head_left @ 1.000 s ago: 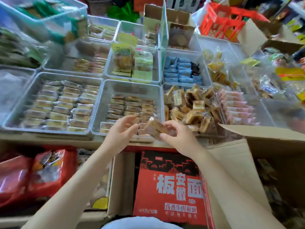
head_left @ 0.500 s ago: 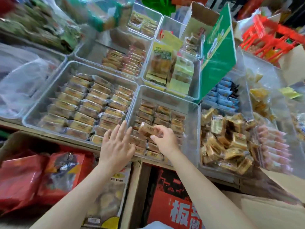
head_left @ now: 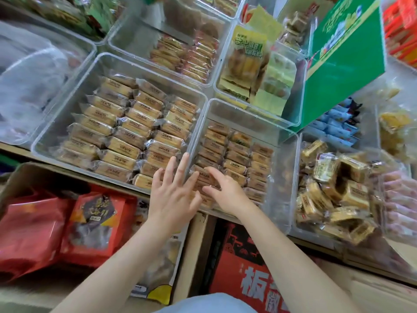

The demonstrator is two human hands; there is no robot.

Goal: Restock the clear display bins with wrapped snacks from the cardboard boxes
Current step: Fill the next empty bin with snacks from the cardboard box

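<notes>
A clear bin (head_left: 283, 177) in the middle holds rows of brown wrapped snacks (head_left: 234, 154). My right hand (head_left: 225, 190) reaches over its front edge, with thumb and fingers around one wrapped snack (head_left: 202, 177) at the front left corner of the rows. My left hand (head_left: 176, 190) lies flat with spread fingers against the bin's front left wall. A larger clear bin (head_left: 74, 93) to the left is packed with similar tan wrapped snacks (head_left: 126, 132).
Below the shelf edge stand a cardboard box (head_left: 194, 256) with a red printed carton (head_left: 239, 272) and another with red bags (head_left: 94, 224). A bin of gold square snacks (head_left: 334, 190) sits to the right. A green box (head_left: 343, 64) leans over the back bins.
My view has tilted down and closer. My right hand has lowered the snack into the front left of the middle bin. My left hand has shifted right onto that bin's wall.
</notes>
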